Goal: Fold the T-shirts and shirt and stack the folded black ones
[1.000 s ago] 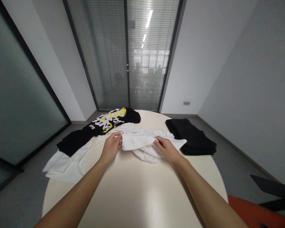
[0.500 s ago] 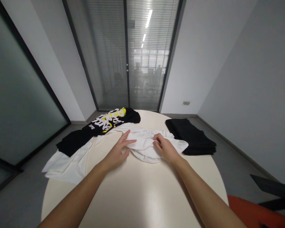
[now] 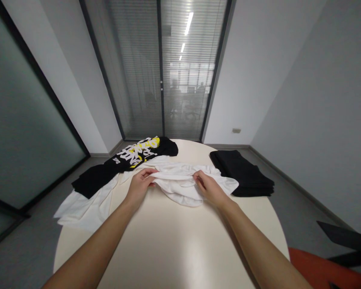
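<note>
A crumpled white garment (image 3: 183,188), seemingly a shirt, lies across the far middle of the round table. My left hand (image 3: 140,184) is closed on its left edge, thumb and fingers pinching the cloth. Opposite, my right hand (image 3: 209,186) pinches a fold of the same garment. Between the two hands the cloth is drawn into a slightly lifted band. Its exact kind is hidden by the folds.
On the left lies a black shirt (image 3: 96,176) with white and yellow lettering, on top of white cloth (image 3: 84,208). A stack of folded black garments (image 3: 243,176) sits at the right edge of the table (image 3: 168,249). A red chair (image 3: 325,269) stands at lower right.
My left hand has moved left and closed from spread fingers onto the white garment's edge, pulling the cloth into a band. My right hand has stayed in nearly the same place.
</note>
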Motion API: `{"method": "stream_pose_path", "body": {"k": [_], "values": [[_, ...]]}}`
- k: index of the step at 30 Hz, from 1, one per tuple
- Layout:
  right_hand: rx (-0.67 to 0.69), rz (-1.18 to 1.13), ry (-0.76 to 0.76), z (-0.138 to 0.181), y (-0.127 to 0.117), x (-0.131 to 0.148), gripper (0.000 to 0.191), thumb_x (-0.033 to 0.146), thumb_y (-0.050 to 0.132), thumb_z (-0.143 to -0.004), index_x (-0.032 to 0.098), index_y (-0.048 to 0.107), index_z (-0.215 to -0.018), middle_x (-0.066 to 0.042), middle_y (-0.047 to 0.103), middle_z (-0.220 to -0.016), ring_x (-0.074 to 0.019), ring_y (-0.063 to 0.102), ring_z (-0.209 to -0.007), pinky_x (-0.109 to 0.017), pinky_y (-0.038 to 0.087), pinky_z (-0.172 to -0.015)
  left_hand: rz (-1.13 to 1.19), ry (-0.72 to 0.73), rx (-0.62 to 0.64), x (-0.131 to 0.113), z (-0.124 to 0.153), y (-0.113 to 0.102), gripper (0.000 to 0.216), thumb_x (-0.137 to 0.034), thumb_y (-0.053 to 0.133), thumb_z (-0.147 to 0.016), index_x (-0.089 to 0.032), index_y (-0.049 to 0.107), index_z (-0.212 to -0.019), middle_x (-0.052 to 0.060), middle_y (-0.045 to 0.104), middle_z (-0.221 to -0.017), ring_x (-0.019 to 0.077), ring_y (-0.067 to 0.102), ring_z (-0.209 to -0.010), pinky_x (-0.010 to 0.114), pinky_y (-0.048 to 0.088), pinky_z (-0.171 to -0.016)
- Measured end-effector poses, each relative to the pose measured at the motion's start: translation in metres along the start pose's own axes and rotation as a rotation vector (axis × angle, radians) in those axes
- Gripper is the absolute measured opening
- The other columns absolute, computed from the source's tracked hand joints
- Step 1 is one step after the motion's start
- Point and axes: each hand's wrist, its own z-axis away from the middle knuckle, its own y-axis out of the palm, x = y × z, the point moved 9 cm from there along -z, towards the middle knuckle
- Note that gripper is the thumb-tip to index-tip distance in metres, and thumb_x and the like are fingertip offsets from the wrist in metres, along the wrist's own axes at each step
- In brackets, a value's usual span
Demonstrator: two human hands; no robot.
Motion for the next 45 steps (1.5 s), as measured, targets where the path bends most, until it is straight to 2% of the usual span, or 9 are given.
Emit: {"method": "stream_pose_path", "body": {"k": [5, 10, 23, 26, 29, 33, 36, 41, 45], "values": [[0.1, -0.014, -0.137, 0.003, 0.007, 0.02, 0.017, 0.027, 0.059, -0.091, 0.023, 0.061, -0.107, -0.007, 0.067, -0.11, -0.0228, 0.061, -0.103, -0.037, 0.045, -0.095, 0.272, -0.002, -0.006, -0.004, -0.001, -0.001, 0.041, -0.028, 0.083, -0.063, -0.02, 0.067, -0.1, 0.008, 0.068, -0.119, 0.0186, 0.067, -0.103, 0.029, 0.056, -0.085], [0.143, 0.055, -0.167, 0.002, 0.012, 0.022, 0.017, 0.031, 0.058, -0.094, 0.022, 0.063, -0.107, -0.01, 0.067, -0.114, -0.0248, 0.062, -0.106, -0.039, 0.047, -0.095, 0.158, 0.168, -0.019, -0.008, -0.005, -0.005, 0.052, -0.027, 0.083, -0.063, -0.019, 0.063, -0.11, 0.012, 0.063, -0.133, 0.0253, 0.06, -0.123, 0.04, 0.048, -0.105], [-0.084, -0.201, 0.046, -0.003, -0.02, 0.009, 0.033, 0.046, 0.046, -0.1, 0.019, 0.062, -0.108, -0.007, 0.069, -0.097, -0.0195, 0.062, -0.088, -0.03, 0.047, -0.079, -0.422, 0.359, -0.265, -0.028, 0.007, -0.021, 0.026, -0.041, 0.065, -0.085, -0.019, 0.066, -0.1, 0.007, 0.071, -0.102, 0.0211, 0.066, -0.093, 0.034, 0.052, -0.082], [0.177, -0.392, 0.149, 0.002, -0.004, 0.011, 0.036, 0.052, 0.056, -0.095, 0.017, 0.061, -0.104, 0.003, 0.055, -0.069, -0.0106, 0.045, -0.057, -0.022, 0.033, -0.053, -0.317, 0.3, -0.248, -0.025, 0.005, -0.02, 0.034, -0.048, 0.066, -0.084, -0.019, 0.063, -0.101, 0.006, 0.071, -0.097, 0.0181, 0.066, -0.082, 0.029, 0.051, -0.071], [0.692, -0.583, 0.226, 0.027, 0.026, 0.033, 0.042, 0.053, 0.069, -0.086, 0.015, 0.062, -0.104, 0.01, 0.042, -0.055, -0.0051, 0.026, -0.046, -0.02, 0.019, -0.045, -0.158, 0.158, -0.123, -0.013, 0.003, -0.013, 0.048, -0.057, 0.07, -0.079, -0.019, 0.058, -0.106, 0.001, 0.069, -0.083, 0.0132, 0.06, -0.061, 0.022, 0.043, -0.054], [1.157, -0.697, 0.325, 0.064, 0.042, 0.06, 0.061, 0.056, 0.078, -0.076, 0.013, 0.065, -0.118, 0.004, 0.061, -0.063, -0.007, 0.05, -0.05, -0.017, 0.036, -0.048, -0.088, -0.143, 0.364, 0.014, 0.015, 0.024, 0.061, -0.075, 0.052, -0.083, -0.016, 0.064, -0.097, -0.002, 0.059, -0.056, 0.0111, 0.048, -0.044, 0.021, 0.03, -0.043], [0.991, -0.702, 0.341, 0.05, 0.04, 0.052, 0.059, 0.06, 0.072, -0.081, 0.014, 0.065, -0.117, -0.006, 0.073, -0.082, -0.015, 0.068, -0.069, -0.02, 0.045, -0.055, -0.222, -0.222, 0.626, 0.026, 0.033, 0.044, 0.066, -0.074, 0.037, -0.09, -0.016, 0.067, -0.087, 0.0, 0.055, -0.048, 0.0123, 0.045, -0.039, 0.023, 0.029, -0.042], [0.252, -0.37, 0.132, 0.003, 0.002, 0.016, 0.041, 0.051, 0.073, -0.082, 0.017, 0.068, -0.104, -0.01, 0.074, -0.098, -0.0197, 0.069, -0.089, -0.032, 0.053, -0.08, -0.698, 0.231, 0.48, 0.005, 0.033, 0.049, 0.026, -0.042, 0.06, -0.089, -0.021, 0.069, -0.1, 0.003, 0.072, -0.088, 0.017, 0.063, -0.076, 0.028, 0.046, -0.073], [0.035, 0.064, -0.06, -0.001, -0.014, 0.012, 0.037, 0.039, 0.071, -0.086, 0.021, 0.068, -0.118, -0.013, 0.065, -0.129, -0.0273, 0.058, -0.122, -0.044, 0.043, -0.107, -0.797, 0.286, 0.583, 0.01, 0.041, 0.059, 0.037, -0.026, 0.066, -0.082, -0.022, 0.064, -0.119, 0.001, 0.071, -0.101, 0.0152, 0.062, -0.079, 0.027, 0.046, -0.076]]}}
